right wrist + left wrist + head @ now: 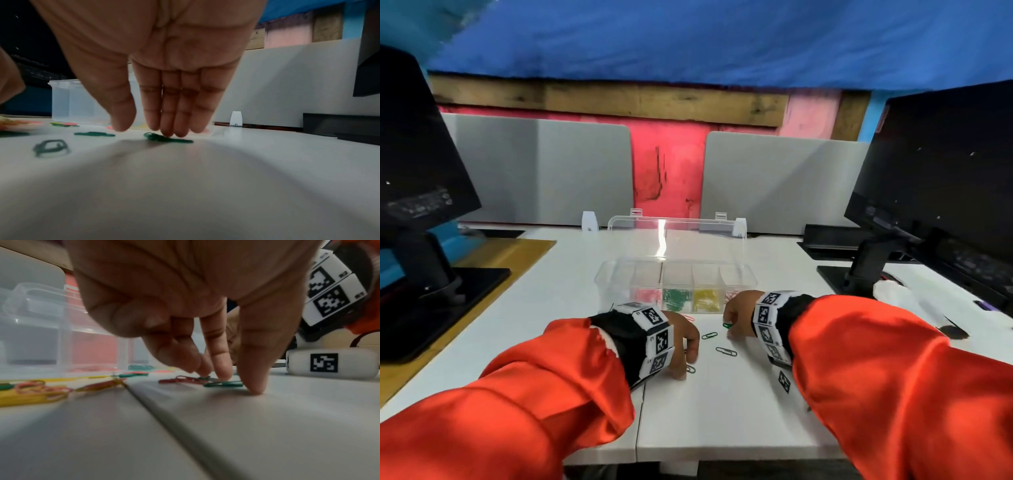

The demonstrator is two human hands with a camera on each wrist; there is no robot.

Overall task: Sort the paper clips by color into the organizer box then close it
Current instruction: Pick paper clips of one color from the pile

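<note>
The clear organizer box [619, 274] stands with its lid up; red, green and yellow clips lie in separate compartments. Loose green paper clips [709, 335] lie on the white table in front of it. My left hand [690, 356] points its fingers down at the table, fingertips [222, 376] touching a red clip [180, 380] and a green clip [224, 384]. My right hand [731, 325] presses straight fingers [174, 129] onto a green clip [168, 138], thumb apart. Neither hand grips anything.
Yellow and orange clips [30, 392] lie left of my left hand, near the box [41, 337]. More green clips [94, 134] lie left of my right hand. Black monitors on stands flank the table [722, 411] at both sides [424, 171] [935, 178]. Grey dividers stand behind.
</note>
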